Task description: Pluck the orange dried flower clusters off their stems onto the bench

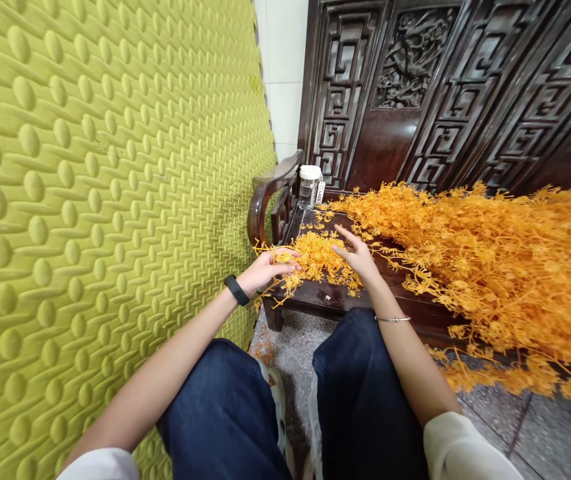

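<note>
My left hand [272, 268] is closed around some thin orange artificial flower sprigs [288, 288], whose stems stick out on both sides of the fingers. Beside it, a small heap of orange plastic flower pieces [322, 252] lies on the dark wooden bench seat [310, 293]. My right hand [360, 257] is at the right edge of this heap, thumb and fingers apart, with nothing visible in it. A large bundle of orange artificial flowers [510, 253] spreads over the seat to the right.
A clear jar with a white lid [309, 187] stands by the bench's curved armrest [260, 207]. Behind rises the carved wooden backrest [380, 133]. A yellow-green textured foam mat [115, 187] stands close on the left. Orange bits [264, 350] lie on the speckled floor.
</note>
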The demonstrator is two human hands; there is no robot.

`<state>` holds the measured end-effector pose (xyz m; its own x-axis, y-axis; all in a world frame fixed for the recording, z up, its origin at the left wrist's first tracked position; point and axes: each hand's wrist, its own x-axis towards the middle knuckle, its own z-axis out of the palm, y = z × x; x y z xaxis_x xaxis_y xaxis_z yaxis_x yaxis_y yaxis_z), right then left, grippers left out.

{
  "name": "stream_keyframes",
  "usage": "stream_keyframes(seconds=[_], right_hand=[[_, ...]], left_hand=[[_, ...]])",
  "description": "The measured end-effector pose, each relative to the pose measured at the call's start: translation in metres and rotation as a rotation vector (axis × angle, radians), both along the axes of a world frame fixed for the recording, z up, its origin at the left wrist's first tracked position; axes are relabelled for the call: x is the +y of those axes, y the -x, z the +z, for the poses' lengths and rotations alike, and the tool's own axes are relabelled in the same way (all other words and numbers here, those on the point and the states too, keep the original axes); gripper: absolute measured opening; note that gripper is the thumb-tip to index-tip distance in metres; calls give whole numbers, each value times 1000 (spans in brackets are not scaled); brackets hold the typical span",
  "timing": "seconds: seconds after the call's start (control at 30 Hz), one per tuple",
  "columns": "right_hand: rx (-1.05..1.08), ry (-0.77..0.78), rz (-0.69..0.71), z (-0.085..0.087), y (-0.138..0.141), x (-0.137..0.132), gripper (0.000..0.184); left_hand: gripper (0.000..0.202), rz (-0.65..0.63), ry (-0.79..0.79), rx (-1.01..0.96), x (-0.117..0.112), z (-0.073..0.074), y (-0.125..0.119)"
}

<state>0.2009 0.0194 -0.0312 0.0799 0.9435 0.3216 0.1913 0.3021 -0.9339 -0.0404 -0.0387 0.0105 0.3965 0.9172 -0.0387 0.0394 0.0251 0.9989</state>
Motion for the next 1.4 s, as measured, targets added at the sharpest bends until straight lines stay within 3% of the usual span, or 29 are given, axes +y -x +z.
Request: stream_keyframes(seconds=[0.07,0.17,0.23,0.33,0.5,0.67,1.0,1.2,1.4], right_hand=[[-28,-14,101,6,7,-8,42],[8,20,460,18,27,-28,40],[40,11,568,23,42,-39,35],[67,-63,418,25,58,-47,23],[-41,-64,215,22,55,-43,34],[42,-19,336,23,51,-42,32],[195,-17,375,22,47,-36,41],[198,-95,123,16,42,-30,26],[412,-156,-392,-6,-10,3,32]], left_hand=[[36,-12,-16,-19,1,1,-2],[30,-13,-40,-39,3,1,-6],[22,5,-73,-19,5,1,-11],[25,49,-111,7,7,-1,-18],[27,126,-124,5,14,-4,-25],[28,230,-103,-48,21,-7,-27],[31,185,-95,-63,19,-2,-29],[31,42,-102,73,14,2,-32],[27,28,-116,92,13,4,-23]])
